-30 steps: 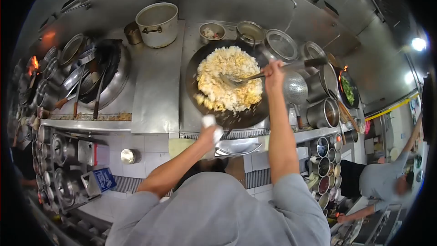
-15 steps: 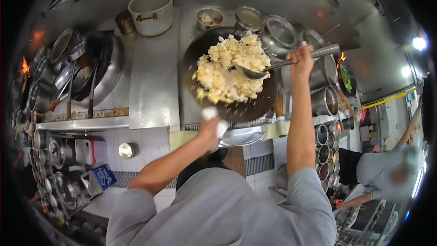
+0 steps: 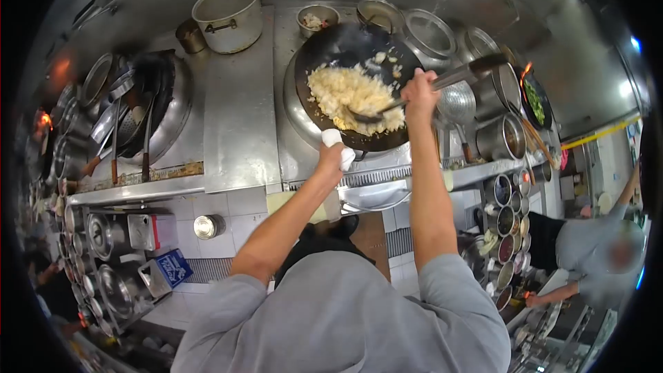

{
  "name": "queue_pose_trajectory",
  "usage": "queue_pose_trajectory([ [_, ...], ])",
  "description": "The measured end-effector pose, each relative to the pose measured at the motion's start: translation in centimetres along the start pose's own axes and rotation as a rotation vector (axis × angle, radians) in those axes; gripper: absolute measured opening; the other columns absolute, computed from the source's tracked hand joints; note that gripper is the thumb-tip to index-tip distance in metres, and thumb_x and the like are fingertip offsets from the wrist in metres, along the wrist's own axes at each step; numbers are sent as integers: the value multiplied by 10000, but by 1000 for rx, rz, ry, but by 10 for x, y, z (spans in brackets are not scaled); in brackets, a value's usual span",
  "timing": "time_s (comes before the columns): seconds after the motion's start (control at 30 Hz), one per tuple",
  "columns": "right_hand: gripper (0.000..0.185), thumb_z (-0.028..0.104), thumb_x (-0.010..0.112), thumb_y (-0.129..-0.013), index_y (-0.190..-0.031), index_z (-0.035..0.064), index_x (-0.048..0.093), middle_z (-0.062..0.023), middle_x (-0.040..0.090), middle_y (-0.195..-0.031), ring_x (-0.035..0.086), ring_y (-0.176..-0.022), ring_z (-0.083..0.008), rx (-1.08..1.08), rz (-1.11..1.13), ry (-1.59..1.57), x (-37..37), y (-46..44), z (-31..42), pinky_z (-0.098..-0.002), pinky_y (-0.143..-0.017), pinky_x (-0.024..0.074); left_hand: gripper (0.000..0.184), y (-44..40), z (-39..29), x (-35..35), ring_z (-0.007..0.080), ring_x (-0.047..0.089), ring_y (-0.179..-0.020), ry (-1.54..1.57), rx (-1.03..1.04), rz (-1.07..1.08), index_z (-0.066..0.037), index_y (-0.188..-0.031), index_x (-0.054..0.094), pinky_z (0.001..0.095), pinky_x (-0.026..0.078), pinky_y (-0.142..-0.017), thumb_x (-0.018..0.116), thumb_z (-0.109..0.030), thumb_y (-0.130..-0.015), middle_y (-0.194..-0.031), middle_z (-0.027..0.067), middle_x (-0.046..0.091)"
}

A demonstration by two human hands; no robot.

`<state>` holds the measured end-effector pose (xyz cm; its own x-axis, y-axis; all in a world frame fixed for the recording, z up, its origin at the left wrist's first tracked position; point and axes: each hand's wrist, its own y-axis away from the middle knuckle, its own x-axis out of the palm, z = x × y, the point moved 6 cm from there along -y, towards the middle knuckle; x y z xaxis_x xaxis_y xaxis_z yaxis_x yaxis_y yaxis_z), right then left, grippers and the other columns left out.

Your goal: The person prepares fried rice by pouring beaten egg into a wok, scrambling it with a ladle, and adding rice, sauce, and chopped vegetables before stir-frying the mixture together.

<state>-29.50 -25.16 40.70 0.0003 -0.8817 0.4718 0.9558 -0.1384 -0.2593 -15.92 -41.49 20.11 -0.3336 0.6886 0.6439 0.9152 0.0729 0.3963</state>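
Note:
My left hand (image 3: 330, 159) is closed around a white cloth (image 3: 334, 139) at the near rim of a large dark wok (image 3: 352, 45). The cloth hides whatever part of the rim or handle lies beneath it. In the wok lies fried rice (image 3: 345, 90) with yellowish egg bits, heaped toward the near left; a few clumps are apart on the far right side. My right hand (image 3: 419, 95) is wrapped around the long handle of a ladle (image 3: 373, 117). The ladle's bowl is down in the rice.
A tall pot (image 3: 233, 24), a small metal bowl (image 3: 318, 22) and several strainers (image 3: 429, 33) stand behind the wok. Another wok with utensils (image 3: 141, 114) is at left. On the right, flame burns beside a pan of greens (image 3: 533, 102); a co-worker (image 3: 597, 245) stands further right.
The wok has tilted and shifted right, and the rice has gathered from a wide airborne spread into a lower heap. My right hand and the ladle have moved left and nearer.

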Motion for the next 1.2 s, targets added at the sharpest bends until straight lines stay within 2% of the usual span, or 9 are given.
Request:
queue_pose_trajectory([
  [0.13, 324, 131, 610, -909, -691, 134, 371, 34, 307, -511, 317, -421, -105, 11, 102, -23, 4, -31, 49, -297, -449, 369, 402, 110, -24, 1, 262, 599, -1103, 110, -80, 123, -3, -1261, 470, 387, 514, -942, 476, 7, -859, -1183, 143, 589],
  [0.33, 341, 168, 623, -913, -699, 146, 358, 52, 286, -496, 262, -405, -75, -148, -35, 61, 9, 20, 72, -257, -389, 305, 269, 10, -8, 9, 209, 595, -769, 23, -114, -68, -49, -1068, 497, 373, 537, -598, 513, 37, -814, -891, 83, 543],
  [0.53, 345, 123, 624, -902, -690, 159, 354, 47, 301, -522, 287, -425, -90, -15, 86, -75, 6, -22, 64, -289, -435, 351, 428, 131, -25, -18, 256, 641, -984, -73, -92, 22, -38, -1287, 453, 377, 553, -820, 389, 49, -872, -1142, 134, 616],
  [0.6, 346, 140, 625, -904, -685, 166, 358, 56, 298, -516, 299, -423, -82, -5, -45, 2, 18, -18, 102, -285, -434, 357, 380, 136, -34, 5, 269, 658, -962, 42, -235, -21, -13, -1200, 486, 383, 572, -803, 430, 62, -831, -1084, 165, 624],
  [0.67, 331, 148, 623, -905, -687, 170, 375, 65, 292, -505, 303, -411, -70, -36, -17, 3, 23, -2, 115, -273, -411, 344, 133, 97, -47, 37, 220, 613, -676, 97, -161, -181, -38, -976, 514, 362, 533, -584, 502, -3, -848, -819, 88, 576],
  [0.8, 329, 135, 633, -903, -687, 152, 385, 47, 325, -490, 314, -392, -77, -9, -81, 118, -8, 12, 8, -258, -388, 328, 167, 16, 7, 15, 209, 581, -591, 66, 46, -98, -42, -972, 495, 355, 492, -489, 540, -14, -814, -743, 60, 549],
  [0.97, 345, 135, 634, -890, -685, 165, 357, 68, 294, -536, 284, -430, -81, -19, 76, -9, 35, -47, 92, -259, -427, 266, 481, 103, -20, -10, 255, 649, -958, -20, -127, -124, -23, -1215, 493, 342, 559, -791, 382, 149, -779, -1066, 123, 630],
  [1.07, 300, 158, 629, -900, -707, 169, 400, 64, 296, -516, 288, -416, -75, -133, 172, 9, 47, -46, 133, -262, -406, 258, 250, 29, -20, 17, 196, 591, -636, 36, -26, -105, -40, -1010, 466, 354, 536, -535, 488, 59, -781, -845, 75, 549],
  [1.2, 264, 103, 632, -870, -687, 98, 441, 14, 389, -478, 373, -377, -101, 92, -69, 359, -22, -70, -49, -264, -374, 319, 216, -39, 3, 18, 209, 592, -635, 6, 98, -167, -33, -961, 498, 364, 496, -474, 508, 43, -759, -828, 86, 555],
])
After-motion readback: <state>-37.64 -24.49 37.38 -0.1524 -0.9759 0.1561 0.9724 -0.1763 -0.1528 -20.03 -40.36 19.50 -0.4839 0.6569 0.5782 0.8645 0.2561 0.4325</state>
